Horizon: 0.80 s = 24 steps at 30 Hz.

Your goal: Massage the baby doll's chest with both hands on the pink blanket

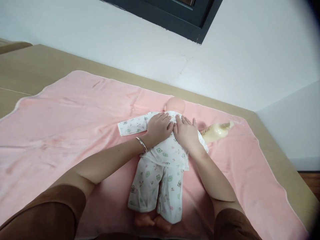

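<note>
On the blanket [100, 106], pants [146, 185] nearest you, lies the doll [165, 156]; your L hand [160, 128] & R hand [186, 132] rest palms-down on its shirt [160, 151], clamping nothing. Prob. a smoothing/patting step, next move calling for light, even pressure; head [175, 104] beyond, face-up or -down unclear.

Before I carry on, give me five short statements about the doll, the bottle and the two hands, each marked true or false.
1. The left hand and the right hand both touch the patterned top. True.
2. The bracelet is on the right wrist. False: it is on the left wrist.
3. The bottle stands upright. False: it lies on its side.
4. The pink blanket lies under the doll. True.
5. The doll's feet are fully covered by the trousers. False: they show below the hems.
</note>
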Available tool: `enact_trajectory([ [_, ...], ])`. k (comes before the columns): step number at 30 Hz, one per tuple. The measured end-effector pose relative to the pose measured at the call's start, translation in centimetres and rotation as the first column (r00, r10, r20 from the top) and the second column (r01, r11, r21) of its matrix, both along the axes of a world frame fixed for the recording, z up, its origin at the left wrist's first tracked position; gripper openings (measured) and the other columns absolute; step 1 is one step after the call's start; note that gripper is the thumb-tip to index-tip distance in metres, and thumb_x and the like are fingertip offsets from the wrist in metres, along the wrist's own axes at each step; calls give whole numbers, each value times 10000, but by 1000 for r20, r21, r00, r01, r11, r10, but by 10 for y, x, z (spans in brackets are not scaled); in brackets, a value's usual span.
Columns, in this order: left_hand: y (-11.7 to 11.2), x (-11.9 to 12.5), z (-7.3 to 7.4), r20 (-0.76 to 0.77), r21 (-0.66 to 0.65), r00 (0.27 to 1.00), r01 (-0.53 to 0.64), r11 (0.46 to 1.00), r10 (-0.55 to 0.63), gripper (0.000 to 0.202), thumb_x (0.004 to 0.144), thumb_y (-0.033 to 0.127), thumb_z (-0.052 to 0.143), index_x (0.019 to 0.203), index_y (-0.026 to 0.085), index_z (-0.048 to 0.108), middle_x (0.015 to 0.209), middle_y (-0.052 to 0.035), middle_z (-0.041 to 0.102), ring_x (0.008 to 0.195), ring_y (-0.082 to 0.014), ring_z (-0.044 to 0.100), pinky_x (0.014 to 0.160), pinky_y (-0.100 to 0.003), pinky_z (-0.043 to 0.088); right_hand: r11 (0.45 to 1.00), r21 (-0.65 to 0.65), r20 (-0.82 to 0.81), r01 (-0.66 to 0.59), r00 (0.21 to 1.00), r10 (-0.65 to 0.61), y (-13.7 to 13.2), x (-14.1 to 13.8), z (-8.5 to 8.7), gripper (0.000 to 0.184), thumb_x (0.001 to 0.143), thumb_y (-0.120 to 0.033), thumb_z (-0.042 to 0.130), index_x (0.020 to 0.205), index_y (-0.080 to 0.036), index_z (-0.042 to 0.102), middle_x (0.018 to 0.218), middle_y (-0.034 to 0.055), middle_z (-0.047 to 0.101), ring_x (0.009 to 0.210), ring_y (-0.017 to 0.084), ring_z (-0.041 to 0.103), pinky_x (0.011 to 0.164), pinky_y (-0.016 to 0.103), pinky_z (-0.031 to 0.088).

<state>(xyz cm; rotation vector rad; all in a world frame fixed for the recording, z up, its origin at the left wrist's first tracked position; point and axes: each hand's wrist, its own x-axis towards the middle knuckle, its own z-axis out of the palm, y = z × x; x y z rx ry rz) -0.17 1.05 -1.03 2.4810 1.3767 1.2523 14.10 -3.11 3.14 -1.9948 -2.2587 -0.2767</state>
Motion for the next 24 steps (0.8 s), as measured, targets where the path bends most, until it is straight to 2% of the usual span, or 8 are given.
enact_trajectory([
  [2,0,1,0,0,-18,1000,-20,1000,20,289,917,239,514,1120,159,704,1234,-143,724,1203,-297,650,1073,-498,508,999,-29,-32,34,999,-35,3,0,-1,548,1041,-336,278,1521,-120,429,1518,199,519,1418,339,468,1202,635,181],
  [7,3,0,1,-32,-18,999,15,1000,-15,358,913,231,510,1216,125,666,1298,-161,692,1260,-308,616,1116,-512,470,989,-140,-60,50,996,-59,11,5,-1,596,1044,-354,256,1586,-110,298,1613,202,379,1491,347,365,1185,625,251],
  [10,1,-1,1,-38,11,999,31,999,-30,321,908,219,501,1148,146,701,1250,-137,722,1216,-295,648,1081,-494,499,994,-105,32,-4,999,7,-1,1,4,580,1057,-352,232,1578,-113,323,1575,228,429,1455,356,417,1181,630,241],
  [14,-2,-1,2,-42,25,999,8,1000,-7,295,905,214,491,1086,161,718,1209,-120,740,1170,-287,666,1047,-480,520,1000,-30,120,-4,993,8,-16,-6,9,575,1048,-314,250,1519,-25,407,1478,286,523,1369,380,511,1193,626,194],
  [19,0,0,1,-45,7,999,-24,1000,24,359,914,247,497,1190,106,678,1250,-156,711,1217,-311,631,1063,-474,499,994,-87,-35,73,996,-76,-2,-1,2,609,1042,-381,279,1533,-35,383,1538,241,476,1440,361,436,1187,562,272],
  [24,1,0,0,-30,-36,999,-27,999,26,372,933,258,474,1234,130,650,1286,-152,685,1270,-305,588,1104,-475,460,991,-116,-132,70,988,-85,10,2,-4,624,1036,-388,279,1555,-48,341,1590,238,401,1487,366,363,1191,551,283],
])
